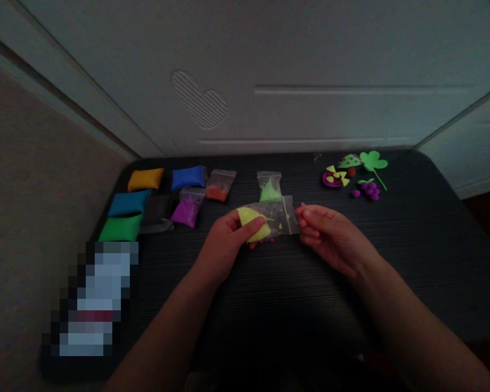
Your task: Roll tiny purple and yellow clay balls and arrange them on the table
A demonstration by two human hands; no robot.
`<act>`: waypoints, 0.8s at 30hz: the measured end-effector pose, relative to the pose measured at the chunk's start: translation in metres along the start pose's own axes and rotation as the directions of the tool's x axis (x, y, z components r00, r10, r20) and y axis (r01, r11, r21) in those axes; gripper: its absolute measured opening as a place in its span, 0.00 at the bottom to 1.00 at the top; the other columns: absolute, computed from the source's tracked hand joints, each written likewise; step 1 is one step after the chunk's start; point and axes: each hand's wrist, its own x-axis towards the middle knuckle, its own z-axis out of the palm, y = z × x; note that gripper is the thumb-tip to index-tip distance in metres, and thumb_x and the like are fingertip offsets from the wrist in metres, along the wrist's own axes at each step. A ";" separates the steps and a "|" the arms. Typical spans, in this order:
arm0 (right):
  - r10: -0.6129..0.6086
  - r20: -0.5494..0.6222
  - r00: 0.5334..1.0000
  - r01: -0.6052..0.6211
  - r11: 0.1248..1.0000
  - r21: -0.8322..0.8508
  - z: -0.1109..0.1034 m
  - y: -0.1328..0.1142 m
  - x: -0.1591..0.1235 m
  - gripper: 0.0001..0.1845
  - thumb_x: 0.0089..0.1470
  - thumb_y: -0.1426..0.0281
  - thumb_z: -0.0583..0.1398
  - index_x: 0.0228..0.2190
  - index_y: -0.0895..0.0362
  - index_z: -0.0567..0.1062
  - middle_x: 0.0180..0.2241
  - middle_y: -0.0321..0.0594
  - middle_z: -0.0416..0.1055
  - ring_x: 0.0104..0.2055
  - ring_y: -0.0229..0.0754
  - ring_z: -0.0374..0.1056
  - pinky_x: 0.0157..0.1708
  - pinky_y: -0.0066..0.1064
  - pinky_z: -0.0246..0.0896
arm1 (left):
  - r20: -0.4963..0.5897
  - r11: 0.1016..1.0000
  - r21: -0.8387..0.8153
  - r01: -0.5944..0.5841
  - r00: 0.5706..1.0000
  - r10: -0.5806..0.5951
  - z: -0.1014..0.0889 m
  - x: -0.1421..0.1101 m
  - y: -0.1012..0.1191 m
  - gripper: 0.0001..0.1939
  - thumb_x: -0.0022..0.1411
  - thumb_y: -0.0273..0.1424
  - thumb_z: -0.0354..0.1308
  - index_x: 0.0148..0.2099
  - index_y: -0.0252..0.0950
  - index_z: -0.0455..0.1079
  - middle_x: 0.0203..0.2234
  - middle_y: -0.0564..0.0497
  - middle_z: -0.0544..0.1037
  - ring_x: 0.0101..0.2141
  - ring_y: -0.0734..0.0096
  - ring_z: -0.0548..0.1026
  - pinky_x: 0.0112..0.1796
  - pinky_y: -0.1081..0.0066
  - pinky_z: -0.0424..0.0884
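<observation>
My left hand (228, 239) grips a clear zip bag (286, 215) with yellow modelling clay (251, 223) inside, thumb pressed on the lump. The bag lies sideways above the dark table, its zip end toward my right hand (326, 234). At that end the right hand's fingers are pinched together on the bag's edge; the fingertips partly hide it. A few small yellow bits cling inside the bag near the zip. Just behind is a bag of light green clay (270, 190), its lower end covered by the held bag. Tiny purple bits (271, 240) show below my left hand.
Several clay packs, including orange (146, 179), blue (188, 177) and purple (185, 211), lie at the table's left. A pixelated device (102, 299) is nearer. Clay figures stand back right: a clover (373, 161), a mushroom (351, 163), grapes (370, 189) and a purple dish (332, 181).
</observation>
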 end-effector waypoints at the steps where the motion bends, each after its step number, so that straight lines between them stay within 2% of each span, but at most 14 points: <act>1: -0.024 -0.021 1.000 0.023 0.999 -0.036 -0.001 0.001 0.000 0.07 0.47 0.68 0.61 0.31 0.58 0.74 0.24 0.32 0.62 0.21 0.25 0.50 0.19 0.21 0.43 | 0.002 1.000 -0.004 -0.002 1.000 0.002 0.000 0.000 0.000 0.10 0.50 0.34 0.60 0.34 0.34 0.69 0.24 0.54 0.73 0.23 0.79 0.67 0.24 0.77 0.59; 4: -0.166 -0.123 0.978 0.127 0.953 -0.277 -0.002 0.004 -0.001 0.09 0.48 0.65 0.60 0.33 0.54 0.75 0.18 0.28 0.57 0.20 0.27 0.50 0.19 0.23 0.44 | 0.025 1.000 0.000 -0.004 1.000 0.004 -0.001 0.000 -0.001 0.10 0.51 0.35 0.60 0.33 0.34 0.69 0.24 0.55 0.73 0.22 0.80 0.66 0.24 0.77 0.59; 6: -0.260 -0.135 0.956 0.164 0.857 -0.489 -0.002 0.005 -0.002 0.10 0.50 0.63 0.58 0.35 0.51 0.75 0.16 0.27 0.56 0.19 0.29 0.51 0.20 0.24 0.45 | 0.037 1.000 0.015 0.003 0.999 -0.004 0.000 0.000 -0.001 0.10 0.51 0.35 0.60 0.33 0.34 0.69 0.23 0.54 0.73 0.22 0.80 0.66 0.24 0.77 0.59; 7: -0.299 -0.113 0.948 0.179 0.790 -0.587 -0.002 0.006 -0.003 0.10 0.51 0.63 0.57 0.36 0.50 0.75 0.17 0.28 0.59 0.20 0.30 0.53 0.21 0.25 0.48 | 0.040 1.000 0.021 0.010 0.999 -0.010 0.000 0.000 -0.002 0.10 0.51 0.35 0.60 0.33 0.33 0.69 0.23 0.54 0.73 0.22 0.80 0.66 0.24 0.77 0.59; 10: -0.373 0.000 0.928 0.236 0.588 -0.773 -0.002 0.005 -0.004 0.11 0.52 0.64 0.56 0.37 0.47 0.75 0.28 0.31 0.72 0.30 0.34 0.65 0.31 0.30 0.58 | 0.047 0.999 0.030 0.025 0.999 -0.026 0.000 0.000 -0.002 0.11 0.51 0.36 0.60 0.33 0.33 0.69 0.24 0.53 0.73 0.23 0.79 0.67 0.24 0.77 0.59; 12: -0.377 0.071 0.924 0.269 0.506 -0.819 -0.002 0.003 -0.004 0.11 0.51 0.64 0.56 0.38 0.45 0.75 0.35 0.33 0.75 0.37 0.39 0.68 0.40 0.37 0.59 | 0.059 0.999 0.036 0.028 0.998 -0.030 0.000 -0.001 -0.001 0.11 0.51 0.36 0.60 0.34 0.33 0.69 0.24 0.54 0.72 0.23 0.80 0.66 0.24 0.78 0.59; 15: -0.346 0.131 0.929 0.286 0.446 -0.848 -0.004 0.000 -0.004 0.12 0.51 0.63 0.58 0.39 0.44 0.75 0.38 0.32 0.75 0.40 0.41 0.69 0.52 0.45 0.51 | 0.074 0.997 0.068 0.039 0.996 -0.045 0.000 -0.001 0.000 0.11 0.50 0.36 0.60 0.33 0.34 0.70 0.23 0.54 0.72 0.21 0.81 0.64 0.22 0.78 0.58; 17: -0.335 0.159 0.929 0.303 0.438 -0.846 -0.004 -0.002 -0.004 0.12 0.50 0.64 0.58 0.39 0.44 0.75 0.37 0.32 0.75 0.38 0.40 0.70 0.52 0.45 0.51 | 0.077 0.992 0.117 0.040 0.996 -0.049 0.000 -0.001 0.001 0.11 0.50 0.36 0.60 0.31 0.34 0.69 0.21 0.55 0.71 0.20 0.82 0.63 0.22 0.78 0.57; 20: -0.301 0.192 0.934 0.316 0.446 -0.838 -0.003 -0.001 -0.006 0.13 0.52 0.65 0.56 0.41 0.44 0.74 0.35 0.31 0.76 0.35 0.39 0.70 0.42 0.38 0.61 | 0.081 0.986 0.165 0.032 0.996 -0.046 0.002 -0.002 0.004 0.11 0.49 0.37 0.61 0.30 0.33 0.70 0.19 0.55 0.71 0.19 0.81 0.64 0.22 0.79 0.58; 24: -0.269 0.193 0.944 0.297 0.429 -0.853 -0.002 0.000 -0.008 0.15 0.52 0.64 0.56 0.43 0.44 0.72 0.34 0.31 0.76 0.31 0.37 0.69 0.33 0.32 0.62 | 0.106 0.990 0.134 0.050 0.992 -0.064 0.004 -0.004 0.006 0.11 0.49 0.36 0.61 0.33 0.34 0.71 0.22 0.55 0.72 0.19 0.82 0.63 0.21 0.79 0.58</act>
